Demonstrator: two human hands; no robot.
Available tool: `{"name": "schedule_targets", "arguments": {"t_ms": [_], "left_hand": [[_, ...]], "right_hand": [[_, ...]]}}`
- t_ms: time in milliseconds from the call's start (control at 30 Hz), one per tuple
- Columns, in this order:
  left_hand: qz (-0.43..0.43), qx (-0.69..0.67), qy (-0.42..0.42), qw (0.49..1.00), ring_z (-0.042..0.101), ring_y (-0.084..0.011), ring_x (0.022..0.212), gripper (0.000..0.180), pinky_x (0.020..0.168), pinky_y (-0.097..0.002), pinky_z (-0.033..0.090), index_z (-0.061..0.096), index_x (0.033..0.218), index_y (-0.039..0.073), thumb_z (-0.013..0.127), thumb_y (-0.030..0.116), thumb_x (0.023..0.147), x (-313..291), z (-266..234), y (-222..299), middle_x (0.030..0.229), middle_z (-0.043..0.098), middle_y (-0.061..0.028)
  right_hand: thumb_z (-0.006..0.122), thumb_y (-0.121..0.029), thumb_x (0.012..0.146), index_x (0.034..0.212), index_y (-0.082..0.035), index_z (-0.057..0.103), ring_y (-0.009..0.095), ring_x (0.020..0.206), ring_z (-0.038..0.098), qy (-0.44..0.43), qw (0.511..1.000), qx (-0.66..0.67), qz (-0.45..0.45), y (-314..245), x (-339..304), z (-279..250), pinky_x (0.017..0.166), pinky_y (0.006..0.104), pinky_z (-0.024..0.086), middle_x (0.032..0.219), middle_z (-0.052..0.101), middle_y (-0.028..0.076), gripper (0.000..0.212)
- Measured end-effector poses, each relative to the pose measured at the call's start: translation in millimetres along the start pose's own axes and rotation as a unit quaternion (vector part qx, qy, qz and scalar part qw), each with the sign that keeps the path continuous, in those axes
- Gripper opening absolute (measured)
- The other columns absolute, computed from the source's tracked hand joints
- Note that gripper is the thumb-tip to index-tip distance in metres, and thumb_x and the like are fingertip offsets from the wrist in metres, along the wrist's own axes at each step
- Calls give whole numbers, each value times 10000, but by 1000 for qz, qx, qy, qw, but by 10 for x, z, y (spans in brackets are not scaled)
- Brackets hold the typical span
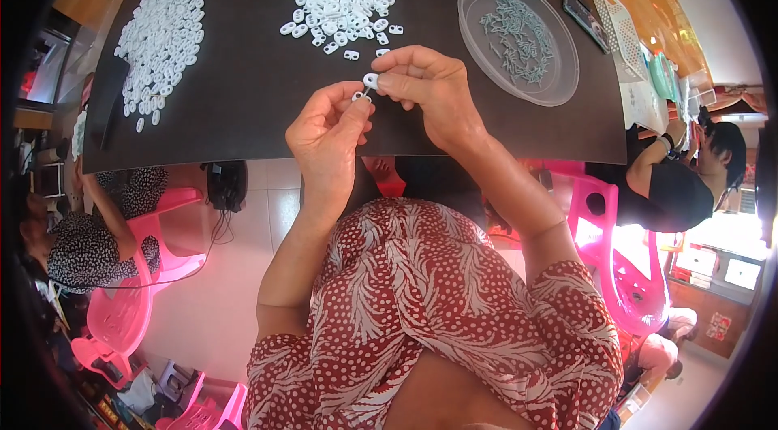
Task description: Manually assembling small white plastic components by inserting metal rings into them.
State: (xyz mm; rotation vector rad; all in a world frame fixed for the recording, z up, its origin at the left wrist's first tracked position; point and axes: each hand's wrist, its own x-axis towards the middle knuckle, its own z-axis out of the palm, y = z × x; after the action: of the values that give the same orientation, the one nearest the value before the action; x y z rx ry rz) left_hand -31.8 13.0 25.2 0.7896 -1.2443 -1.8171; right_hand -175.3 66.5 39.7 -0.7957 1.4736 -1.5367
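Over a dark tabletop [243,65], the left hand [331,120] pinches a white plastic link [361,97]; the right hand [438,94] grips another link [370,77] just above. Joining them seems underway, calling for steady alignment. Beyond: a link pile [340,4], grey-green pins [527,69] in a round clear tray [561,80].

Loose red top [405,268] printed with white dots and feathery white leaf sprays, short sleeves [579,300] in matching print, open neckline [417,346], forearms [519,187] bare
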Motion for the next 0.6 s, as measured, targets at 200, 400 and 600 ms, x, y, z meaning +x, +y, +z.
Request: {"name": "schedule_targets", "arguments": {"t_ms": [200,400,600], "left_hand": [[45,-24,9,999,558,-67,633,165,541,-180,436,617,1012,-33,602,-1,851,-4,19,23,795,640,-66],[-16,-141,-28,989,572,-112,590,147,535,-215,461,609,979,-76,595,-14,847,48,-21,-46,782,646,-112],[-22,-184,3,983,580,-128,586,134,531,-232,472,599,964,-91,578,-17,853,27,31,-3,792,649,-129]], "right_hand": [[615,-88,834,960,25,644,60,689,520,-14,999,-24,-16,18,-13,38,582,201,391,767,624,27,172],[583,-123,877,881,18,633,57,679,522,-36,999,-7,0,27,-7,79,582,197,406,741,614,25,149],[575,-120,883,861,25,626,54,647,528,23,998,-18,-53,42,-74,222,553,195,414,725,611,26,155]]}}
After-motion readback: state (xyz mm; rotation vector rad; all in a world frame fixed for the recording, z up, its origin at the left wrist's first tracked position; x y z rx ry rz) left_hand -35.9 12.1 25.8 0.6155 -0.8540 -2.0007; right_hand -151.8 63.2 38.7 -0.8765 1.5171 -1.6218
